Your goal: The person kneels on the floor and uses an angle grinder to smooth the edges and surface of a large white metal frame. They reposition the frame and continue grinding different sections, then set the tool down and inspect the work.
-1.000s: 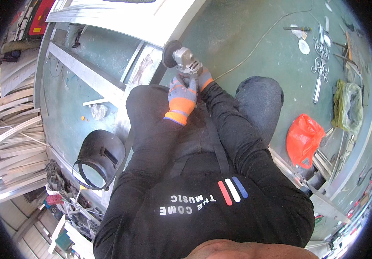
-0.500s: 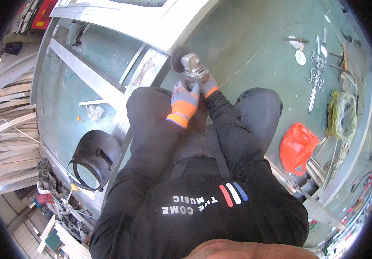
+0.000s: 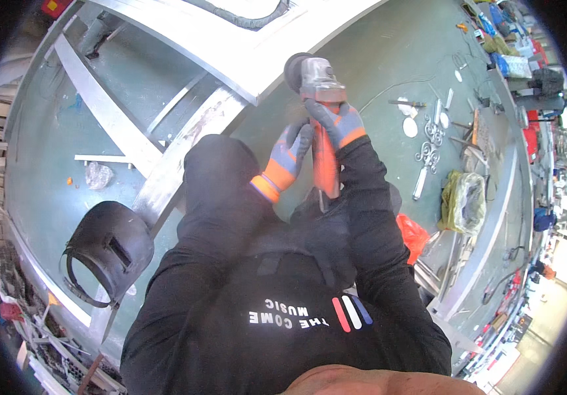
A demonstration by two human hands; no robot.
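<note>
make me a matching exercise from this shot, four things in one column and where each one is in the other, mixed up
Things:
1. angle grinder
2. welding mask
3. orange bag
4. yellow-green cloth

Places:
A. on the floor by the person's left side
B. held in both gloved hands, the left hand and the right hand
C. on the green floor beyond the bag, to the right
D. beside the person's right arm

Pairs: 1-B, 2-A, 3-D, 4-C
</note>
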